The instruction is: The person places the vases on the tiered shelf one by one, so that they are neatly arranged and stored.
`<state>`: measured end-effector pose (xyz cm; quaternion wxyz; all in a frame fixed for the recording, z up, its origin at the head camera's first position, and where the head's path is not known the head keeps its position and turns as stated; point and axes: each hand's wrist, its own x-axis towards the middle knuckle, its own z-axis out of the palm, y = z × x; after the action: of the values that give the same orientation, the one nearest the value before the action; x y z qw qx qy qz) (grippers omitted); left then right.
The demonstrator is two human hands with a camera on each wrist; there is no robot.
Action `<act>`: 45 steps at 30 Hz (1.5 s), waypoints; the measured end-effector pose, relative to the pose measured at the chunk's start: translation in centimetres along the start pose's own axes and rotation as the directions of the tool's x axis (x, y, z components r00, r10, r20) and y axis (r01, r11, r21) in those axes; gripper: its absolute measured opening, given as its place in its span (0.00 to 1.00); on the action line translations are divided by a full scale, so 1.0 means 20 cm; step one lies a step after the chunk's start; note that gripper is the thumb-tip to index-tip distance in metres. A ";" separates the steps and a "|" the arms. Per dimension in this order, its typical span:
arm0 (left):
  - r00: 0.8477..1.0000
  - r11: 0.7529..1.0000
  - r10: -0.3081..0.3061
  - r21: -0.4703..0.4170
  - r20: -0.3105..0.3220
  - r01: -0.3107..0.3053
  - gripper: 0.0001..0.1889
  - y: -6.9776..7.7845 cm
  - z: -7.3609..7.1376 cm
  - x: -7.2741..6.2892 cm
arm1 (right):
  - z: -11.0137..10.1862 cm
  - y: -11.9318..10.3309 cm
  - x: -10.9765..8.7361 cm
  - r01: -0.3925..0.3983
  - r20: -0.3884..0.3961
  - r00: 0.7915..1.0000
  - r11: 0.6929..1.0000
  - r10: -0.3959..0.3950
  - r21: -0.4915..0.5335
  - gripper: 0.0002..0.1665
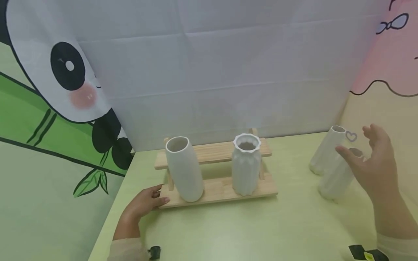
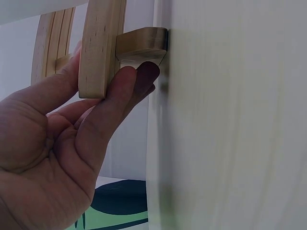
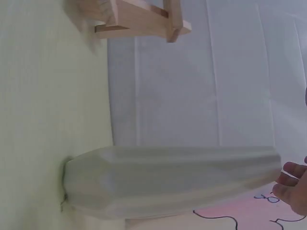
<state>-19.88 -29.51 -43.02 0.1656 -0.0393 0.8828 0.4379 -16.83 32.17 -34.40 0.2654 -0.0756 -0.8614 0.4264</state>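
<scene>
A two-tier wooden stand point(image 1: 217, 192) carries a smooth white vase point(image 1: 185, 172) at its left and a white vase with a scalloped rim point(image 1: 245, 170) at its right. My left hand point(image 1: 145, 201) grips the left end of the lower board, thumb on top and fingers beneath; the left wrist view shows this board end point(image 2: 96, 52) between thumb and fingers. On the right, my right hand point(image 1: 375, 163) is spread beside two tall white vases, a rear one point(image 1: 326, 152) and a front one point(image 1: 336, 177). Its fingers point(image 3: 293, 184) appear near a vase's rim in the right wrist view.
Everything stands on a pale yellow-green table point(image 1: 222, 232). A white cloth backdrop point(image 1: 222, 72) rises behind its rear edge, with printed cartoon panels on both sides. A small heart outline point(image 1: 351, 136) shows beside the rear right vase.
</scene>
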 end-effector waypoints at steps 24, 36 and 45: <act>1.000 0.998 -0.018 -0.068 -0.017 0.017 0.43 0.04 0.03 0.02 | 0.10 0.32 0.11 -0.203 0.140 0.967 0.975 0.214 -0.086 0.40; 1.000 0.996 -0.011 -0.090 -0.005 0.010 0.43 0.06 0.04 0.00 | 0.09 0.32 0.12 -0.165 0.117 0.977 0.982 0.176 -0.094 0.37; 1.000 0.997 -0.017 -0.082 -0.010 0.017 0.43 0.06 0.03 -0.01 | 0.05 0.14 0.13 -0.033 0.124 0.991 0.995 0.045 -0.092 0.21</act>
<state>-19.75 -28.28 -42.30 0.1629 -0.0559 0.8646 0.4720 -19.83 34.11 -35.95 0.1983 -0.0772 -0.8931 0.3963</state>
